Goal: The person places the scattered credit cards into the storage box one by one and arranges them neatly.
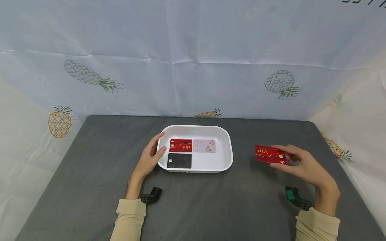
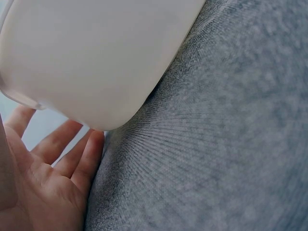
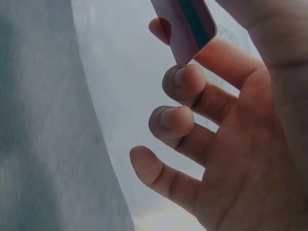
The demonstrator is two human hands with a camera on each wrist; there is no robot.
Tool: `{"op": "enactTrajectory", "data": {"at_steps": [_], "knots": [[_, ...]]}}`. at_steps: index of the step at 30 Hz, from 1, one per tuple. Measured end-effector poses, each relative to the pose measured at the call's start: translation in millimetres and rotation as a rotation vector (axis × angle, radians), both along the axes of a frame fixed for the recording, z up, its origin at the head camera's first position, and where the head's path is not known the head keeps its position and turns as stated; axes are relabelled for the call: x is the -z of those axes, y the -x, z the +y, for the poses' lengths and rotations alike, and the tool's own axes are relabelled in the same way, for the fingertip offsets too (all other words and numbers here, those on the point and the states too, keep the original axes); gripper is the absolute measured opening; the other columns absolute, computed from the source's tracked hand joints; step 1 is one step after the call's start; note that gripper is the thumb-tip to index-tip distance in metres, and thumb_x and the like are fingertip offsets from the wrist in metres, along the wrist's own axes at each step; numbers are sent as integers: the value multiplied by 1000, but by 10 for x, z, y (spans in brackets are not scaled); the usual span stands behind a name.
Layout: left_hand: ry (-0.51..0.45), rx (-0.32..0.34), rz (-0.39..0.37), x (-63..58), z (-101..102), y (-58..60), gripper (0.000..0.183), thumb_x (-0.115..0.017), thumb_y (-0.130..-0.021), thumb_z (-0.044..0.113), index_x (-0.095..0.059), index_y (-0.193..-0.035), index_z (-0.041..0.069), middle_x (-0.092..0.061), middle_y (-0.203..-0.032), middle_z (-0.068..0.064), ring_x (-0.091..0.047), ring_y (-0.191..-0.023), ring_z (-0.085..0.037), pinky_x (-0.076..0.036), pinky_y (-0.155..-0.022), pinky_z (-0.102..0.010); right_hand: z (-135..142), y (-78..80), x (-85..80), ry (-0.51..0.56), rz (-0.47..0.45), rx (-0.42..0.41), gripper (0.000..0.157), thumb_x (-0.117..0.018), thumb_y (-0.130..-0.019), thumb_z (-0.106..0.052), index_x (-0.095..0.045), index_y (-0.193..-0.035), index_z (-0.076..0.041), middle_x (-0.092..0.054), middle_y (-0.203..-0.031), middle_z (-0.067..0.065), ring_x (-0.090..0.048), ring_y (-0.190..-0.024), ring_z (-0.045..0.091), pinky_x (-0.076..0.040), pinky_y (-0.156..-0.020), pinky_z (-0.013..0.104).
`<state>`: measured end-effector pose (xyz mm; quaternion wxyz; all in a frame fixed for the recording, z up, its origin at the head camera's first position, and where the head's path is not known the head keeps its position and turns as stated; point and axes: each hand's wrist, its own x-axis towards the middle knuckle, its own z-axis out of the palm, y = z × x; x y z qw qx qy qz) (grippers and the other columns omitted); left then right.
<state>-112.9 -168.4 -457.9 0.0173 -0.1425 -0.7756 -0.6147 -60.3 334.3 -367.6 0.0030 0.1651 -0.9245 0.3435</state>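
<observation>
A red VIP card (image 1: 268,154) is pinched between the thumb and fingers of my right hand (image 1: 307,169), raised over the right part of the table. In the right wrist view the card's back (image 3: 180,36) shows a dark stripe, and the other fingers are loosely bent below it. My left hand (image 1: 148,158) holds the left end of a white tray (image 1: 211,164), thumb over the rim and fingers along the outer wall. Inside the tray, another red VIP card (image 1: 178,145) lies beside a pink card (image 1: 205,146), with a black VIP card (image 1: 179,161) below the red one.
The tray stands on a table with a dark grey cloth (image 1: 199,207). Behind it hangs a pale curtain (image 1: 193,87) printed with pineapples, which continues along both sides. Each wrist wears a black band mount (image 1: 152,195).
</observation>
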Motion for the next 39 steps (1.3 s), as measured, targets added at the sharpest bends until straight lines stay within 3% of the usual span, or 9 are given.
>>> {"op": "enactTrajectory", "data": {"at_steps": [26,39], "knots": [[0,2,9,16,-5,7,58,-59,-103,10,-38,-157,10,-43,-157,-23,-45,-144,-42,-37,-102,-6,-465,166,-101,26,16,-62,57,-87,-81,-12,-66,-134,-15,-46,-87,-3,-46,-81,9,-42,-66,24],[19,-8,-4,11,-7,6,58,-59,-103,12,-38,-157,11,-44,-157,-23,-47,-143,-41,-37,-101,-6,-810,303,-36,41,52,-83,59,-89,-77,-15,-68,-132,-12,-48,-84,-3,-45,-79,10,-42,-61,23]]}}
